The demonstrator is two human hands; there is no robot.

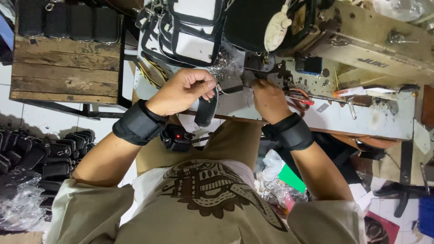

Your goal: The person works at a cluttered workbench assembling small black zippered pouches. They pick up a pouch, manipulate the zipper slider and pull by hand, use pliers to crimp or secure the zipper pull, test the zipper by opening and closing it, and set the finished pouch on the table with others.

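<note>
Fingers [205, 88] pinching black pouch [205, 110], wrists bent

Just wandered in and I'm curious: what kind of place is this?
Probably a small bag-sewing workshop: an industrial sewing machine, stacks of finished black pouches, and the left hand holding a black zippered piece.

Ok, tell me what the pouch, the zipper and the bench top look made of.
Pouch: black, matte, probably synthetic leather or coated fabric; it bends softly under the left hand. Zipper: looks metal, with a silvery glint along the teeth. Bench top: bare wood planks, worn, grain showing, unfinished.
</note>
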